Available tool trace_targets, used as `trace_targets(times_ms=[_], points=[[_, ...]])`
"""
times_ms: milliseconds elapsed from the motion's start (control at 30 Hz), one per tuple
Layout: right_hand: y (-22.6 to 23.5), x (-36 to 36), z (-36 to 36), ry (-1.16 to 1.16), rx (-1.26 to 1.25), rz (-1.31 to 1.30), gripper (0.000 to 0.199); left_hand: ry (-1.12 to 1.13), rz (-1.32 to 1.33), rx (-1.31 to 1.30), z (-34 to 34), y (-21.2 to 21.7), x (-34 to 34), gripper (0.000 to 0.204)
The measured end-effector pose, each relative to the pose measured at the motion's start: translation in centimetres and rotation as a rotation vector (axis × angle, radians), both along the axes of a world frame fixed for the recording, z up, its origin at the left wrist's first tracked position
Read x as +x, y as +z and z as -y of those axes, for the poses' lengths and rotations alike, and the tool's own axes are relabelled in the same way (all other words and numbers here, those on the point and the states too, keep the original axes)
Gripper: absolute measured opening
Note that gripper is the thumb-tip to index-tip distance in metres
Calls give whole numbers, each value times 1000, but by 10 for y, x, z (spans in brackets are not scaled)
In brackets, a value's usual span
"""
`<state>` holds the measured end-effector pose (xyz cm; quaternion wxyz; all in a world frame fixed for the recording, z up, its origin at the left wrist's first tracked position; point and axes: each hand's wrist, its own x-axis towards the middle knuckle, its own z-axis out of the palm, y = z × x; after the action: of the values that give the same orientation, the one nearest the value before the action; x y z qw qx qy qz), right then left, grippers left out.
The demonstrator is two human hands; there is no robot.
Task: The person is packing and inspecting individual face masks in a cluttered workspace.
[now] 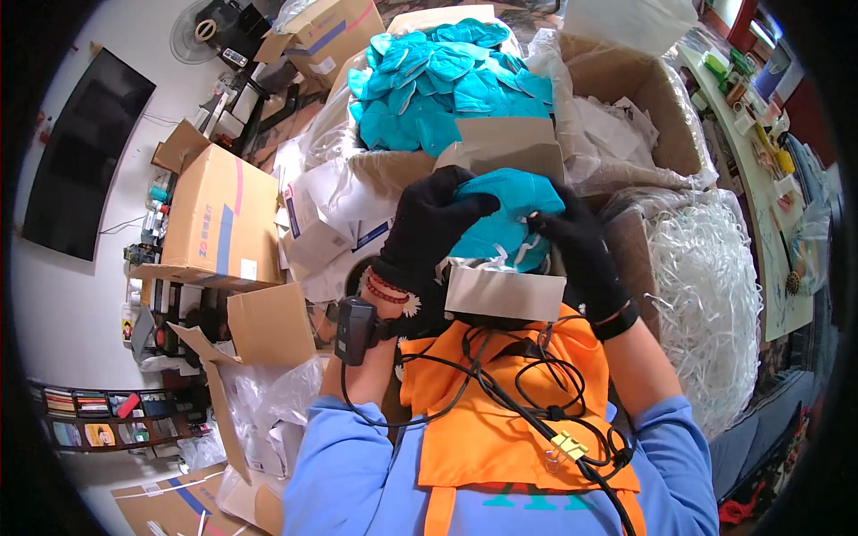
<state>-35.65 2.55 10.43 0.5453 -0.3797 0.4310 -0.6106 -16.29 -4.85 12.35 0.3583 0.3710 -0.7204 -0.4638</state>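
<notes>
My left hand (pixel 427 221), in a black glove, pinches the left edge of a turquoise cup-shaped face mask (pixel 511 204). On the mask's right side, my right hand (pixel 576 239), gloved in black too, has its fingers closed at the edge beside white bits of strap. Under the mask stands a small open carton (pixel 505 293), its back flap raised. Whatever lies deeper in that carton is mostly hidden by the mask. Just beyond is a plastic-lined box heaped with similar turquoise masks (pixel 438 76).
White elastic strips (pixel 702 295) fill a box on the right. Behind it a lined cardboard box (pixel 617 67) holds white sheets. Tall cartons (pixel 214 214) stand to the left. A long table (pixel 769 205) with clutter runs along the right. Black cables (pixel 483 375) lie across my chest.
</notes>
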Motion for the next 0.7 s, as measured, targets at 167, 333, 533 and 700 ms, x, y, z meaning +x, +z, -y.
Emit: trace_targets(times_ms=[167, 333, 533, 700], points=[[2, 10, -21, 194, 136, -234, 33, -60, -36, -157, 9, -19, 2, 22], [-15, 8, -16, -86, -113, -589, 35, -197, -822, 707, 6, -26, 6, 62], [-11, 18, -26, -117, -85, -459, 33, -48, -379, -81, -15, -58, -15, 100], [-27, 11, -26, 45, -34, -317, 33, 63, -447, -56, -15, -43, -19, 82]])
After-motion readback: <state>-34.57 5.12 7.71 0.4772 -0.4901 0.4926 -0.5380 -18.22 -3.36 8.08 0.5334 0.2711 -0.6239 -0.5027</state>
